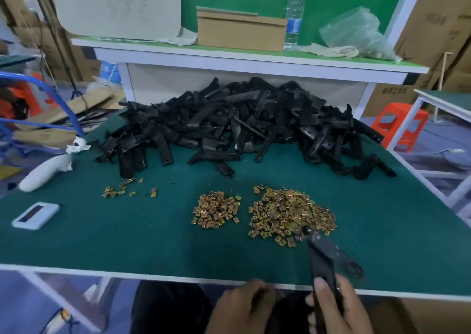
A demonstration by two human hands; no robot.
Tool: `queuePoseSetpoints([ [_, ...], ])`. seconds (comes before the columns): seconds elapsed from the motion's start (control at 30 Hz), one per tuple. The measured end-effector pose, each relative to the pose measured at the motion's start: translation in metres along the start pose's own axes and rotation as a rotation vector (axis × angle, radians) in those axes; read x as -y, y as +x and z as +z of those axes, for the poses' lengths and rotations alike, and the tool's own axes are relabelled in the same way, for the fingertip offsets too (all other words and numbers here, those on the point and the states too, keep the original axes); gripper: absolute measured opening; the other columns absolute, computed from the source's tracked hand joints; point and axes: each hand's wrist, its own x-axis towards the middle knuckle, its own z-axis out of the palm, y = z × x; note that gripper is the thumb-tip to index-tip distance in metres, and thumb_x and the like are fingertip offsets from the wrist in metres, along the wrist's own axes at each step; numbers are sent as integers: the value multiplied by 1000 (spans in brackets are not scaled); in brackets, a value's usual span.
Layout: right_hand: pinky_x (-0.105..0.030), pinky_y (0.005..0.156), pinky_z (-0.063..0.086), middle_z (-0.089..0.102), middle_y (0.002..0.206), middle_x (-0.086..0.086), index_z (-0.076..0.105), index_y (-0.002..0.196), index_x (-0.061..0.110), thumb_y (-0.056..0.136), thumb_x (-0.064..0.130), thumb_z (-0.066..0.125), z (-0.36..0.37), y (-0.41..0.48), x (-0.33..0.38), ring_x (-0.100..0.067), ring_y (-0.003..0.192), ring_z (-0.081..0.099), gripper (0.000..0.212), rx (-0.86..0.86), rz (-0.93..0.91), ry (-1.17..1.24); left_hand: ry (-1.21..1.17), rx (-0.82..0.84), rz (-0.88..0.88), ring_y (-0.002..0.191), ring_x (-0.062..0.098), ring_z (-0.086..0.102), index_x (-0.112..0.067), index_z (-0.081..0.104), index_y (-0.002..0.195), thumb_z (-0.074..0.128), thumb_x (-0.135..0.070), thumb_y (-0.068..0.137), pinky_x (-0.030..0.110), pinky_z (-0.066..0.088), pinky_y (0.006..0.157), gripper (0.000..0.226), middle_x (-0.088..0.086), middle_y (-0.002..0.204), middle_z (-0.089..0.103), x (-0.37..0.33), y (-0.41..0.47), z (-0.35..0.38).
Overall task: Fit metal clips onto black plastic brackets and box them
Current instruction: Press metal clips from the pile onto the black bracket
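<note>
A big heap of black plastic brackets lies at the back of the green table. Gold metal clips sit in two piles, a smaller one and a larger one, with a few loose clips further left. My right hand grips a black bracket at the table's front edge; its far end reaches the larger clip pile. My left hand is below the front edge with its fingers curled; what it holds, if anything, is hidden.
A cardboard box, a water bottle and a plastic bag stand on the raised shelf behind. A white device and a white tool lie at the table's left. A red stool stands to the right.
</note>
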Motion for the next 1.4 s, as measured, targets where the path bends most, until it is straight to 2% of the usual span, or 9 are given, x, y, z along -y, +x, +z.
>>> queuePoseSetpoints([
  [0.13,-25,41,45,70,62,-8,73,88,28,93,34,66,-3,22,7,-22,41,58,11,-47,-16,-121,299,-368,135,92,0,56,-31,65,102,53,-37,101,24,47,82,13,-18,97,65,15,27,-44],
  [0.3,-30,72,51,75,70,12,67,95,41,65,49,88,0,53,22,-2,63,69,38,69,44,-344,486,-612,236,93,12,59,-22,73,100,60,-24,99,25,46,81,13,-10,96,70,15,95,-88],
  [0.57,2,63,38,65,78,40,58,114,61,73,66,69,32,72,24,24,69,54,43,11,-185,-594,830,-407,7,109,23,56,-18,73,105,48,-45,100,34,44,95,37,3,106,67,7,182,-112],
  [0.63,-3,64,44,64,90,39,51,128,61,79,66,62,35,75,21,15,75,60,51,22,-347,-680,858,-379,-29,108,23,57,-18,72,103,52,-45,99,35,45,94,34,2,104,67,7,189,-112],
  [0.73,-38,59,54,72,93,4,64,135,28,90,42,71,36,91,5,-25,74,70,48,-4,-596,-889,926,-374,7,104,24,59,-14,71,95,51,-33,100,35,45,92,28,3,99,68,8,195,-110],
  [0.83,-42,51,51,72,84,-8,70,128,18,83,53,58,47,98,-2,-34,63,68,59,-55,-619,-1036,944,-386,41,106,27,58,-11,67,98,43,-22,102,36,43,91,27,6,105,66,12,195,-111],
  [1.1,-38,54,54,71,87,-1,66,133,15,97,62,37,51,114,-13,-24,68,67,66,15,-735,-1052,41,-473,45,83,2,62,-18,61,100,41,-25,109,14,48,64,23,-7,91,66,-6,167,-136],
  [1.27,-30,74,46,69,103,4,62,137,19,95,55,50,50,114,-28,-16,87,55,57,-18,-754,-979,-265,-488,39,81,-1,64,-36,65,108,54,-27,103,12,48,69,16,-18,87,68,-15,137,-129],
  [1.4,-33,75,42,66,111,0,55,142,21,97,53,48,48,114,-31,-21,88,51,56,16,-769,-975,-423,-292,43,78,2,61,-39,75,98,61,-21,99,15,50,71,23,-18,78,66,-26,120,-121],
])
